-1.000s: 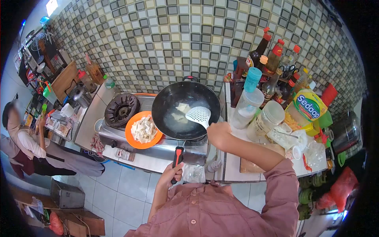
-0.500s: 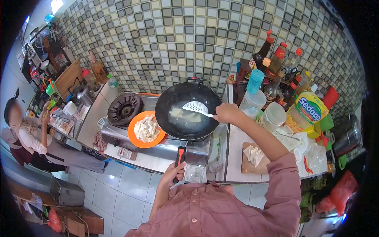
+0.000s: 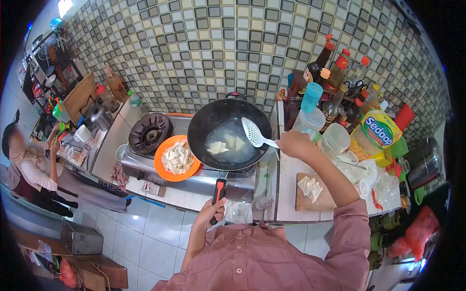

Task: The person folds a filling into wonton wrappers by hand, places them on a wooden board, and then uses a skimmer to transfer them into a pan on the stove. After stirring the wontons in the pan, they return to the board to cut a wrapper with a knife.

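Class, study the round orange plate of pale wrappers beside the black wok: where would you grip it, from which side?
Probably the bare near-left rim of the round orange plate, coming from the front of the steel stove: the black wok crowds its right edge, and pale pieces cover its middle.

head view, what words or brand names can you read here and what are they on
"Sedaap": on the yellow packet at the right end of the counter.
Labels on the sauce bottles by the tiled wall: too small and blurred to read.
No other text can be read.
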A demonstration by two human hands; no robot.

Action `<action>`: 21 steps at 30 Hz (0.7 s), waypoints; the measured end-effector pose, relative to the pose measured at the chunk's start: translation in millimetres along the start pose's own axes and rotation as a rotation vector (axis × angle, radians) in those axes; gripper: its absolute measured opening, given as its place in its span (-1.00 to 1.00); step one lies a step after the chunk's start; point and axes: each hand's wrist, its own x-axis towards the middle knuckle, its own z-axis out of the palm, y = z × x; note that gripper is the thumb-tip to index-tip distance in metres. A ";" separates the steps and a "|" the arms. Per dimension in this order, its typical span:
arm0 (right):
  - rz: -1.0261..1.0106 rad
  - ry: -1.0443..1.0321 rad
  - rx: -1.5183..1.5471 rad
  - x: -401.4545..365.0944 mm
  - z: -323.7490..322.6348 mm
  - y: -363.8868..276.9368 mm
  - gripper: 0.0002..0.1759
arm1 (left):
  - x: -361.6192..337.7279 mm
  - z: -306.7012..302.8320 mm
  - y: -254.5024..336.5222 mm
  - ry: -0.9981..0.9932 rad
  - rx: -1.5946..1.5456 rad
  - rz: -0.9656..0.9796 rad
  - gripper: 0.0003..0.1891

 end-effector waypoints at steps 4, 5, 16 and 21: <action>0.028 0.044 0.017 19.6 11.0 2.1 -0.60 | 0.4 -1.1 0.3 -0.003 -0.005 -0.007 -0.73; 0.028 0.047 0.018 25.0 14.7 3.3 -0.60 | 0.0 -0.4 1.5 -0.003 -0.003 -0.006 -0.73; -0.068 0.377 -0.052 74.3 56.7 16.4 -0.79 | -1.1 1.4 1.8 -0.002 0.020 0.004 -0.73; -0.053 0.423 -0.018 74.0 59.1 9.9 -0.80 | -1.1 1.5 1.6 -0.011 0.014 0.004 -0.73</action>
